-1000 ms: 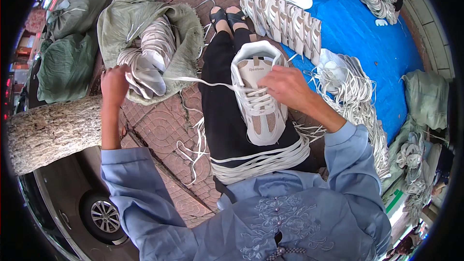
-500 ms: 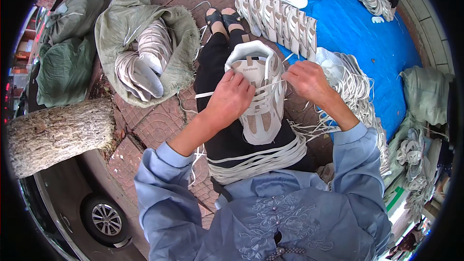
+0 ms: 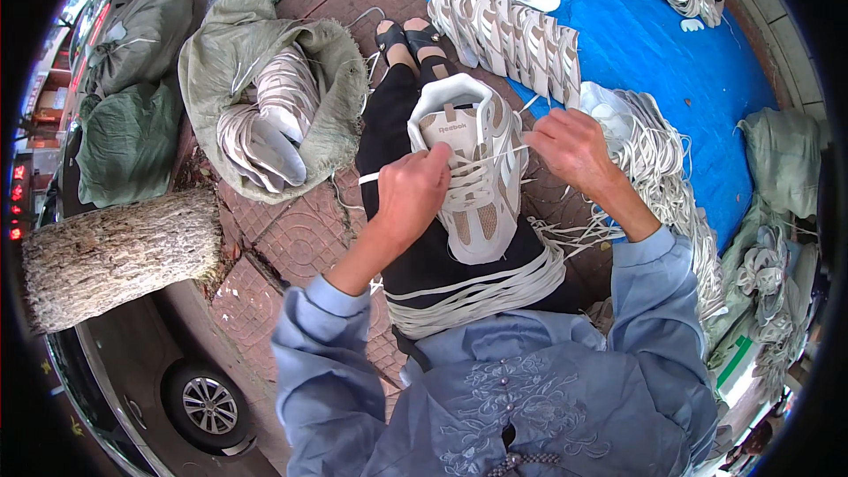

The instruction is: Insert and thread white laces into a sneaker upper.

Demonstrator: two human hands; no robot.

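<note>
Fingers (image 3: 546, 138) pinch thin white lace (image 3: 491, 158) over mesh-toed beige shoe (image 3: 479, 212).

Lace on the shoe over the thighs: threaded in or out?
In: the lace crosses the shoe in rows, and a strand runs to the right hand.

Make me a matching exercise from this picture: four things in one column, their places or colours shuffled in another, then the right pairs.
Column one
1. Shoe upper
2. Open sack
3. Spread sheet
4. Loose laces

Column two
A. Bright blue, at the right
B. In white strands across the lap
C. Between the left hand and the right hand
D. Grey-green, at the upper left

Right pairs: 1-C, 2-D, 3-A, 4-B
</note>
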